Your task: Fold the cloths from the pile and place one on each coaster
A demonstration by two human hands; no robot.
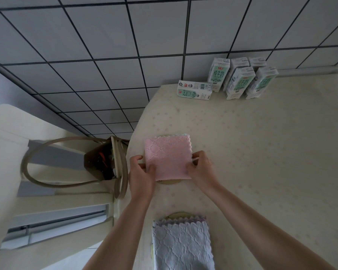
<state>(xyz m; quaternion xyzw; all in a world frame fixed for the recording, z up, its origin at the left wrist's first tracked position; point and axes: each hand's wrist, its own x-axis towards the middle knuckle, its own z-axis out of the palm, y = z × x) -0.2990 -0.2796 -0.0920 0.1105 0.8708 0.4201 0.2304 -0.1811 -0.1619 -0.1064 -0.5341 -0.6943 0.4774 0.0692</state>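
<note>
done: grey cloth (181,244) folded, lying on near coaster (177,214) | now: pink cloth (168,156) folded, on far coaster (167,181), on tabletop (261,152) | left grip (141,170) pinches its left edge, right grip (200,168) its right edge | left to do: let go; no pile in view

Pink cloth (168,156) has a quilted diamond pattern and zigzag edge, with a white layer at the far edge; grey-blue cloth (181,244) has a diamond weave and lilac zigzag trim. Coaster rims (176,214) pale yellow. Tablecloth (261,152) cream with faint pink dots, milk cartons (240,82) white and green, wall tiles (105,55) pale grey with dark grout, bag (100,162) dark brown with beige straps
</note>
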